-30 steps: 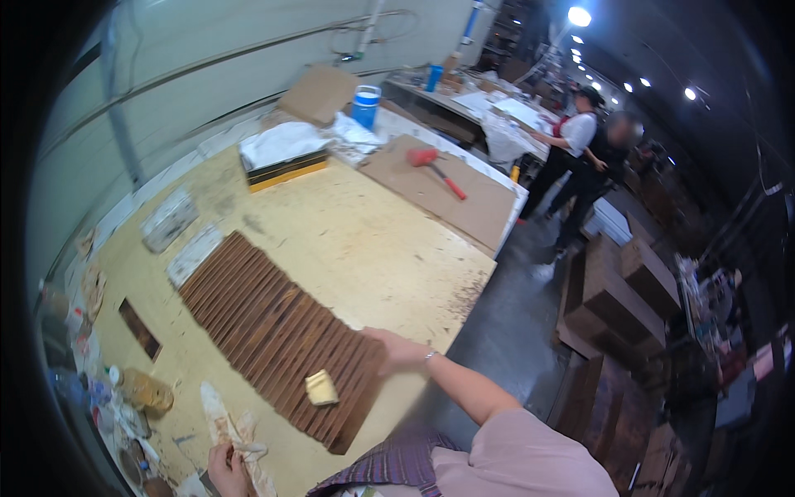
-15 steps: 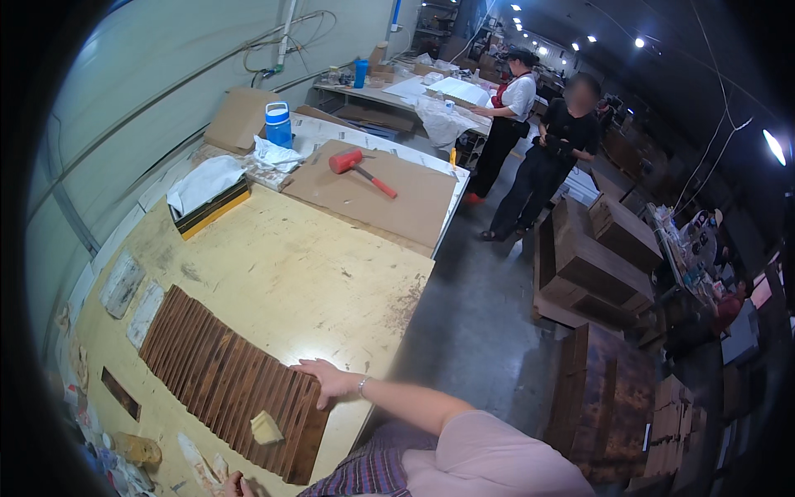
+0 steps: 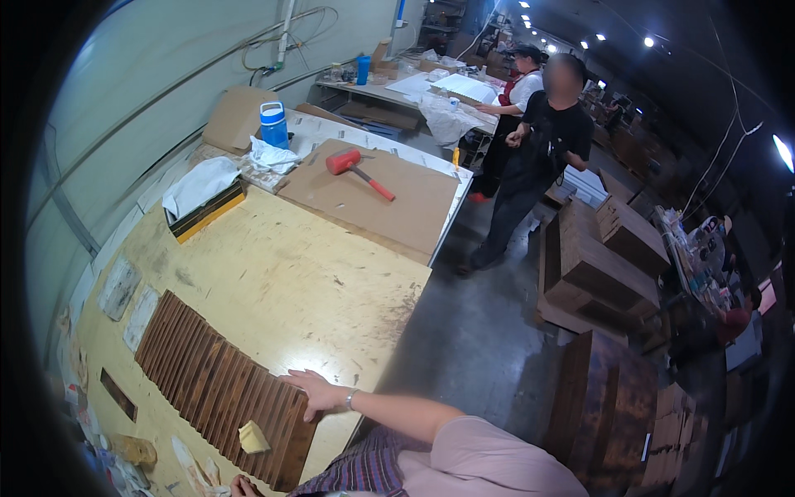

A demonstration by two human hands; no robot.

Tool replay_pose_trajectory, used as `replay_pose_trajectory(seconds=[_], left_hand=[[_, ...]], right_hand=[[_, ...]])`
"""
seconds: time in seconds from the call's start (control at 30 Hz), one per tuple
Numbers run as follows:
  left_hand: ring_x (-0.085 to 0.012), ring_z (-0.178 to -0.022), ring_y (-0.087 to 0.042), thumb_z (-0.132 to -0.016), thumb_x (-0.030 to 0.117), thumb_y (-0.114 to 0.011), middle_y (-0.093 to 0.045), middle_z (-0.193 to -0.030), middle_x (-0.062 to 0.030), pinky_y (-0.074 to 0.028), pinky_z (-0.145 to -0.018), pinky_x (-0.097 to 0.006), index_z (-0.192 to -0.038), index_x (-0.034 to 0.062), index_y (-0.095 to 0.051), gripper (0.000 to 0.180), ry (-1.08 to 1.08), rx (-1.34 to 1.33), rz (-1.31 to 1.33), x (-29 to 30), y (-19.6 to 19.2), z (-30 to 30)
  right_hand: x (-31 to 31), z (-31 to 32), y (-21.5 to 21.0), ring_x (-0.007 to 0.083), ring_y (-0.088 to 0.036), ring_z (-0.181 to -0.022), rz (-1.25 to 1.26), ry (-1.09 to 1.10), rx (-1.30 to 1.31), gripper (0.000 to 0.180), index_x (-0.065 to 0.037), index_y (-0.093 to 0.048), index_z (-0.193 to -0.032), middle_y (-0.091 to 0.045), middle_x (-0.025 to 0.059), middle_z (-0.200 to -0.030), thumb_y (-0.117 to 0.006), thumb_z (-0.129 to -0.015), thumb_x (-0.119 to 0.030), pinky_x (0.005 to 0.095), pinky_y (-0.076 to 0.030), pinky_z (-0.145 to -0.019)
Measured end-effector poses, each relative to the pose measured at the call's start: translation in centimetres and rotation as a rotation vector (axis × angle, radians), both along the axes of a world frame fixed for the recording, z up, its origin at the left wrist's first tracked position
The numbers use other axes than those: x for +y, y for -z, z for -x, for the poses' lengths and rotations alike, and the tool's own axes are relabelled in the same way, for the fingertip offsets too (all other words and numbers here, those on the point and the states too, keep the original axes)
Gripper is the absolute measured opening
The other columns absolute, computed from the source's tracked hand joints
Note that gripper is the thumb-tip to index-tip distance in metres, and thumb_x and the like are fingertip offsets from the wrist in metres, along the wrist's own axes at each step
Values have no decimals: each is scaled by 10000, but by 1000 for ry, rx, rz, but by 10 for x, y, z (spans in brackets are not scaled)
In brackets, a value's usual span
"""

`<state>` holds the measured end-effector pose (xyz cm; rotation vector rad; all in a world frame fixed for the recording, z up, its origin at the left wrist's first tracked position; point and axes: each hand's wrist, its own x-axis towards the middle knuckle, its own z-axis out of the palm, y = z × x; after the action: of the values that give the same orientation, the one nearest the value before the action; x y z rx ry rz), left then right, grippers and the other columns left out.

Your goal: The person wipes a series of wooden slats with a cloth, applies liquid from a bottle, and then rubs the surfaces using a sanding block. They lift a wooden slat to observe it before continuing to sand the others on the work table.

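Note:
A panel of dark brown wooden slats (image 3: 207, 377) lies on the yellow workbench (image 3: 281, 282) near its front edge. My right hand (image 3: 315, 391) rests flat on the panel's near corner, fingers spread, holding nothing; a band is on the wrist. A small pale yellow block (image 3: 252, 437) sits on the slats just below that hand. Only the fingertips of my left hand (image 3: 240, 485) show at the bottom edge, beside crumpled paper (image 3: 195, 476); its grip is hidden.
A red mallet (image 3: 358, 170) lies on a cardboard sheet (image 3: 389, 199) at the bench's far end, near a blue jug (image 3: 274, 124) and a white cloth (image 3: 199, 186) on a yellow box. Two people (image 3: 538, 141) stand at a far table. Stacks of dark wooden boxes (image 3: 596, 257) fill the floor on the right.
The view has swung right and back, bringing the two people and the box stacks closer. My right hand stays on the slat panel's near edge.

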<state>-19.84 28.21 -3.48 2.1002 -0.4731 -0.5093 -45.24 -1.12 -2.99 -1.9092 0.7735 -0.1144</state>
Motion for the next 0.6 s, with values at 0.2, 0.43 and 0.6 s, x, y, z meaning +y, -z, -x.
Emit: replay_pose_trajectory(seconds=[0.2, 0.43, 0.6], left_hand=[[-102, -601, -498, -941, 31, -604, -562, -746, -12, -413, -544, -238, -988, 18, -645, 64, -83, 126, 257, 7, 57, -28], [-76, -684, -464, -972, 21, -565, -546, -785, 7, -389, -609, -229, -991, -16, -634, 80, 19, -112, 222, 11, 78, -24], [-109, -746, -510, -949, 0, -563, -583, -840, -27, -431, -678, -254, -984, -32, -640, 90, 23, -188, 246, 5, 49, -5]], right_hand=[[-2, 0, 1, 390, -172, -1512, -3, -18, -12, 1246, -179, -257, -1589, -191, 260, -1629, -915, -534, -246, 471, -110, -1240], [2, 5, -16, 422, -147, -1510, -72, 26, -21, 1199, -184, -284, -1585, -191, 263, -1629, -883, -546, -202, 493, -91, -1244], [2, 4, -16, 422, -141, -1512, -70, 36, -13, 1182, -177, -303, -1579, -194, 258, -1630, -871, -543, -199, 496, -89, -1243]])
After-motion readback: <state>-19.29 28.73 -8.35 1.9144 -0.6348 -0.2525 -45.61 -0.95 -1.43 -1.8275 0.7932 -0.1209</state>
